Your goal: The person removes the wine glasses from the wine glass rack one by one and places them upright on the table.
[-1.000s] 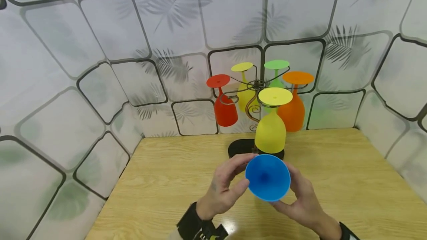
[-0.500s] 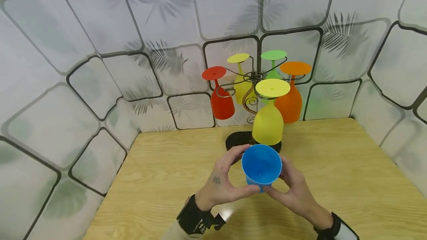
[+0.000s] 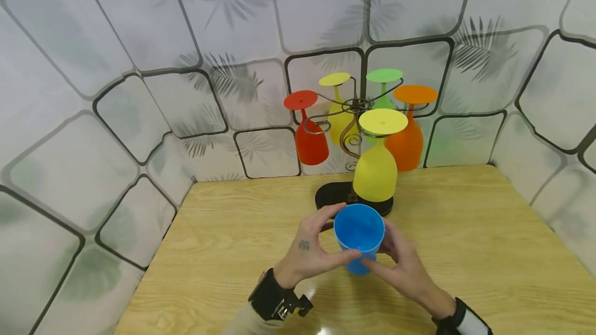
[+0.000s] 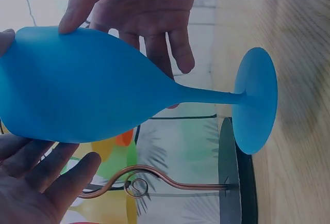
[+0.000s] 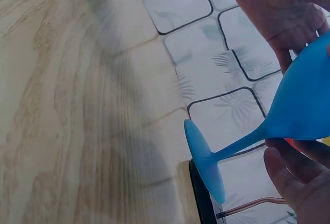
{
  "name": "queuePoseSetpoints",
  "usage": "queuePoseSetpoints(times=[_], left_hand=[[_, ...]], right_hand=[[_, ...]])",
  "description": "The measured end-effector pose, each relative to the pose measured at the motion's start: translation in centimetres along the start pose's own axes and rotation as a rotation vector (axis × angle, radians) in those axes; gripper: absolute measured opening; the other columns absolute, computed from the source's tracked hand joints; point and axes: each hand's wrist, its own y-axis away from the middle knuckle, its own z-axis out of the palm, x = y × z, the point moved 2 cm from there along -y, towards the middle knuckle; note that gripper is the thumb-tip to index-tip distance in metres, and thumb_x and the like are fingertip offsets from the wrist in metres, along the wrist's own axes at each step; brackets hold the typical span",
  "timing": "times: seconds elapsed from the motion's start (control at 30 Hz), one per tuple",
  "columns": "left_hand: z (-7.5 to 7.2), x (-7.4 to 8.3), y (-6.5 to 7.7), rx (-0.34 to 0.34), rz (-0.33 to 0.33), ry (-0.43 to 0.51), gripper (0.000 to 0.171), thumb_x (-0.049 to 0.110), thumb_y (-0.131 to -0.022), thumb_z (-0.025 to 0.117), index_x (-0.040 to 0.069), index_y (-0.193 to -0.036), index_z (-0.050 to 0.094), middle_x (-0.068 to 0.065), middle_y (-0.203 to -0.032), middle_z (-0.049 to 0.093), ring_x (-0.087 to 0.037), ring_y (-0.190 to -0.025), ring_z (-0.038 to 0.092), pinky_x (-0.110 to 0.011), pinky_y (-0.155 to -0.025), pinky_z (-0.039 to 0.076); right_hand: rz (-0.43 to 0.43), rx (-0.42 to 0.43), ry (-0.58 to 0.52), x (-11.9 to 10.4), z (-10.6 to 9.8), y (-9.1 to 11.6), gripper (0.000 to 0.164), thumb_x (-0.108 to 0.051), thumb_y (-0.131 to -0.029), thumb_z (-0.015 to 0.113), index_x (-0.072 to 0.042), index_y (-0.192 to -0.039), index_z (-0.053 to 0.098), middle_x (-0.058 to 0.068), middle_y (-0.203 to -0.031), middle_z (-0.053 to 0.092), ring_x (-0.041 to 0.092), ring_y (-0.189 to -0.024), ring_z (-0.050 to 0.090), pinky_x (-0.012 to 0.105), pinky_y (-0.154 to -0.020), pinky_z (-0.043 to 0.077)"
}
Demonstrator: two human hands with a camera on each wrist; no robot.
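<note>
My left hand (image 3: 309,252) and right hand (image 3: 406,269) grip the blue goblet (image 3: 358,229) by its bowl, mouth up, inner wall visible. Beyond it, on the tabletop (image 3: 223,242), a metal rack (image 3: 332,195) carries five inverted goblets (image 3: 374,174), their insides hidden.

Raised over the desk (image 3: 223,226), between its left and right edges and short of its back edge, your left hand (image 3: 312,252) and right hand (image 3: 404,268) face each other, both gripping with bent fingers. Your thumbs (image 3: 343,258) point inward, tips just beside each other. Your forearms slant in from the near side, the left in a pale sleeve (image 3: 250,322), dark bands round both wrists (image 3: 283,277).
</note>
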Motion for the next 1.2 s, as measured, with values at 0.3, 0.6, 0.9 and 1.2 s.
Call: queuePoseSetpoints(times=[0.3, 0.6, 0.9, 1.2], left_hand=[[0.3, -0.9, 0.7, 0.002, -0.057, 0.023, 0.074, 0.024, -0.080, 0.086, 0.006, -0.144, 0.052, -0.011, -0.136, 0.065, -0.027, -0.118, 0.067, -0.021, -0.080, 0.058], [0.5, -1.5, 0.7, -0.024, -0.120, 0.026, 0.074, 0.026, -0.081, 0.085, 0.005, -0.145, 0.052, -0.011, -0.139, 0.063, -0.029, -0.122, 0.065, -0.035, -0.078, 0.062], [0.7, -2.1, 0.8, -0.029, -0.170, 0.059, 0.074, 0.025, -0.082, 0.084, 0.005, -0.146, 0.051, -0.010, -0.141, 0.062, -0.030, -0.124, 0.063, -0.034, -0.082, 0.062], [0.7, -2.5, 0.7, -0.036, -0.212, 0.065, 0.074, 0.026, -0.083, 0.082, 0.003, -0.146, 0.051, -0.012, -0.143, 0.061, -0.032, -0.123, 0.064, -0.042, -0.083, 0.062]], right_hand=[[0.051, -0.018, 0.005, 0.7, 0.6, 0.3, 0.077, -0.001, -0.087, 0.078, -0.008, -0.153, 0.038, 0.022, -0.137, 0.061, 0.007, -0.111, 0.066, 0.029, -0.079, 0.061], [0.084, -0.019, 0.006, 1.5, 0.9, 0.4, 0.075, -0.003, -0.089, 0.077, -0.008, -0.152, 0.037, 0.023, -0.138, 0.060, 0.008, -0.111, 0.066, 0.030, -0.080, 0.061], [0.136, -0.022, -0.001, 1.9, 1.2, 0.3, 0.073, -0.007, -0.092, 0.076, -0.007, -0.152, 0.035, 0.025, -0.139, 0.059, 0.018, -0.110, 0.069, 0.030, -0.080, 0.061], [0.148, -0.035, -0.031, 2.5, 1.6, 0.1, 0.074, -0.008, -0.093, 0.075, -0.005, -0.153, 0.032, 0.029, -0.144, 0.052, 0.045, -0.114, 0.066, 0.026, -0.084, 0.059]])
